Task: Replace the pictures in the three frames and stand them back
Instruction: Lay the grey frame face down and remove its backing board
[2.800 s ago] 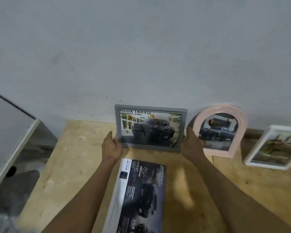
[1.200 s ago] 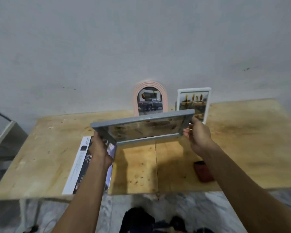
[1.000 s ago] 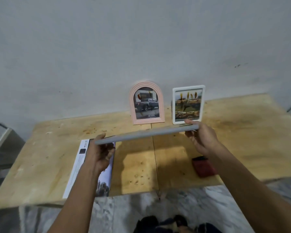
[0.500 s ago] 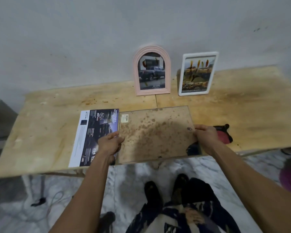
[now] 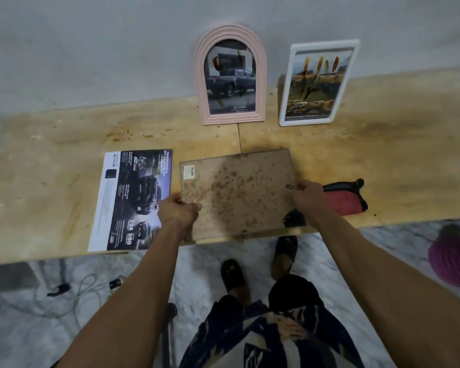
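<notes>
The grey frame (image 5: 238,193) lies face down near the table's front edge, its stained brown backboard up. My left hand (image 5: 178,209) grips its left edge and my right hand (image 5: 307,197) grips its right edge. A pink arched frame (image 5: 230,75) with a truck picture and a white frame (image 5: 318,83) stand against the wall behind it. A printed car brochure page (image 5: 133,197) lies flat to the left of the grey frame.
A red and black pouch (image 5: 343,199) lies on the wooden table (image 5: 51,168) just right of my right hand. A magenta round object (image 5: 454,257) sits on the floor at right. Cables lie on the floor at left. My feet are below the table edge.
I lifted the grey frame from against the wall, turned it face down and brought it toward the table's front edge. In the last half second it settled lower on the table.
</notes>
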A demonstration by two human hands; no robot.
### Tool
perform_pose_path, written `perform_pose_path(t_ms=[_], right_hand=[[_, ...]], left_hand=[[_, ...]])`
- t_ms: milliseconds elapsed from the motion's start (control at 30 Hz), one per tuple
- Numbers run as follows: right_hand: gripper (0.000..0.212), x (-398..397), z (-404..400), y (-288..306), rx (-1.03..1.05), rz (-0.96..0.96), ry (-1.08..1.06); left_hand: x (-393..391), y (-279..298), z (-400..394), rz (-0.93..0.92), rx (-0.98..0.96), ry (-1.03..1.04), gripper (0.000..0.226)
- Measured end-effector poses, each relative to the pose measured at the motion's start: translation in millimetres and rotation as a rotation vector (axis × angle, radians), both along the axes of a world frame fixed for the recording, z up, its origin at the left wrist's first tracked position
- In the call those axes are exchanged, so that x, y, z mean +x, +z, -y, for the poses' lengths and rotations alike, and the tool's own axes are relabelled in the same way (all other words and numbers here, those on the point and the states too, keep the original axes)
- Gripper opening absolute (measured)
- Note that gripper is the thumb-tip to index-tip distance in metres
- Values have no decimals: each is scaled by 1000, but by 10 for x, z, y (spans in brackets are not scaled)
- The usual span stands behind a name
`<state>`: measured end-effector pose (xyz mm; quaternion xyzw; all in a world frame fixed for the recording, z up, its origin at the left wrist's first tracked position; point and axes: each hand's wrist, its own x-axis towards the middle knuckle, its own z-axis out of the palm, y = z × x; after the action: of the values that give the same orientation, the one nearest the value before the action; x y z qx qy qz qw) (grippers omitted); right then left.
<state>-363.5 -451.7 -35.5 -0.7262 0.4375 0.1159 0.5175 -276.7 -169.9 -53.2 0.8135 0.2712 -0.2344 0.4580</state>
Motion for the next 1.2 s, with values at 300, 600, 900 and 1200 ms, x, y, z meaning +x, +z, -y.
perform_pose_path(t_ms=[300,600,900,1200], right_hand=[[33,49,42,-126,-95,37,77],[49,34,-19,-222,-273,-25,134],[34,-54,-212,-403,-318,-108,-6],[32,142,-257,-393,-2,-59,-642]], left_hand=[[62,-170,110,-34,92,-99,75],[-64,-169,296,218,363,-420,100],[31,-281,333,92,469,-946,139],[37,-307,354,54,462,-932,139]])
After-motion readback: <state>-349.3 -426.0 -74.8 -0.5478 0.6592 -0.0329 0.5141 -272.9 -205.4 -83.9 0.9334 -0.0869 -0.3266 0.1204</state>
